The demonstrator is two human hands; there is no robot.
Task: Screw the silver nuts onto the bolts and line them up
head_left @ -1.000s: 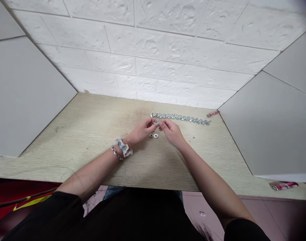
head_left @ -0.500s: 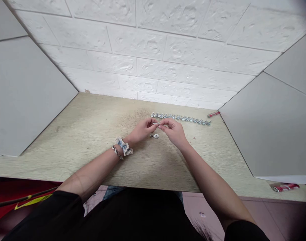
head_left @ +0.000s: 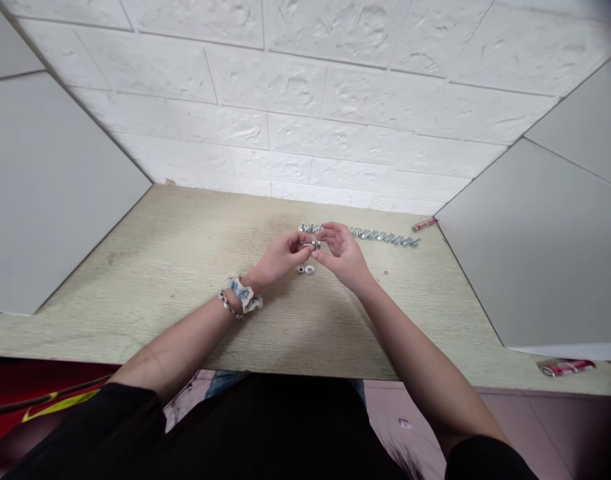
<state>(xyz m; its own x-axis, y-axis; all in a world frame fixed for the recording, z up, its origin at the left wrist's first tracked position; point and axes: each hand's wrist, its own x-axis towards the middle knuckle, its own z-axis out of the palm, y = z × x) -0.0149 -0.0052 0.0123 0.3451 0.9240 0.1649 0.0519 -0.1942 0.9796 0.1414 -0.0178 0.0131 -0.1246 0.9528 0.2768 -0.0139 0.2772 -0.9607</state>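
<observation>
My left hand [head_left: 284, 256] pinches a small silver bolt [head_left: 314, 245] between thumb and fingertips. The bolt lies roughly level, its wider end pointing right. Around that end, my right hand [head_left: 346, 259] is open, thumb and fingers spread apart; whether a fingertip touches the bolt I cannot tell. Below the hands, a hex nut [head_left: 300, 270] and a flat washer [head_left: 310, 270] lie side by side on the table. Behind the hands runs a row of several silver bolts [head_left: 387, 237] with washers, partly hidden by my right hand.
The pale wooden table [head_left: 185, 233] meets a white brick-patterned wall [head_left: 295, 87] at the back. Grey panels [head_left: 70, 200] stand at both sides. One red cylinder [head_left: 425, 225] lies at the back right, another red cylinder [head_left: 568, 368] at the front right edge.
The right fingers have opened and come away from the bolt, showing its wider end. My left hand still holds the bolt. The whole view has shifted slightly.
</observation>
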